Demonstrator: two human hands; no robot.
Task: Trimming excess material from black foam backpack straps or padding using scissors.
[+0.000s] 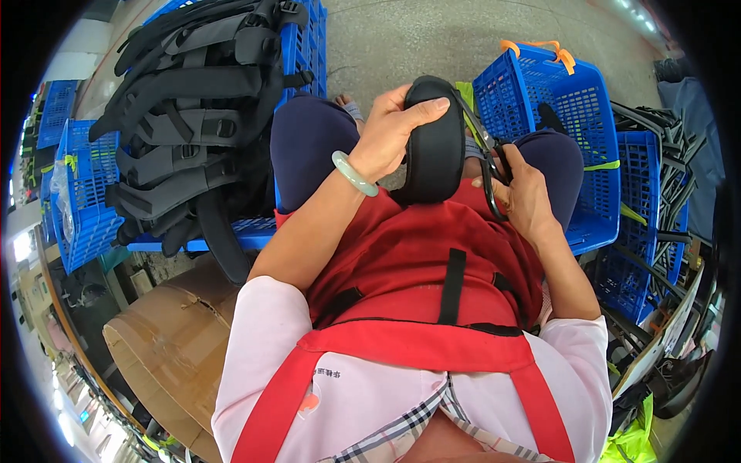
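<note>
Head view looks down on a seated person with a red bag lying across the lap. The left hand reaches forward from a bent elbow, the forearm crossing the lap diagonally, a pale green bangle on the wrist. Its fingers are curled over the top of a black padded strap, the thumb lying along the upper edge, so the hand is clamped on the pad and holds it upright above the bag. The right hand comes in from the right, forearm raised, and is closed around the handles of black scissors, which sit just beside the right edge of the pad. The blades point up toward the pad's top, where a bit of yellow-green trim shows; whether the blades are apart or together is hard to make out, as they are thin and partly behind the pad. The lower end of the pad disappears behind the red fabric. The right fingers are mostly hidden behind the scissor handles. On the left a blue crate carries a pile of black and grey straps; a second blue basket stands on the right, next to a bundle of black rods. A cardboard box sits at the lower left, partly cut off.
</note>
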